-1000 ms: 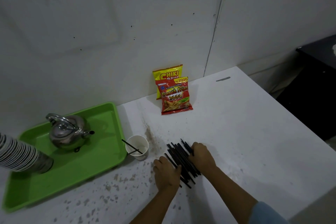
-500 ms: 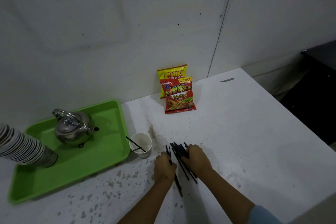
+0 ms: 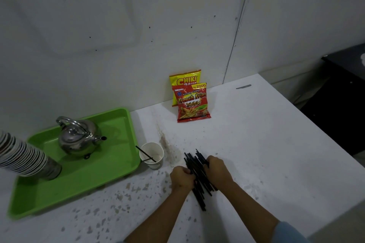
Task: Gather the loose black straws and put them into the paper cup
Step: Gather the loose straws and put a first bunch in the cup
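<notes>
Straws [image 3: 197, 175], seemingly flat, run near-to-far, bunched between both closed hands' grip.

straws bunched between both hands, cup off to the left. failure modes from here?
1. The black straws lie uneven between the left hand and right hand; the low end trails past both, so some may slip out on lifting.
2. The paper cup looks light and already holds one straw; a full bundle might tip it.

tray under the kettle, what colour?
Bright green. The tray shows clearly in the head view, with the metal kettle standing on it.
</notes>
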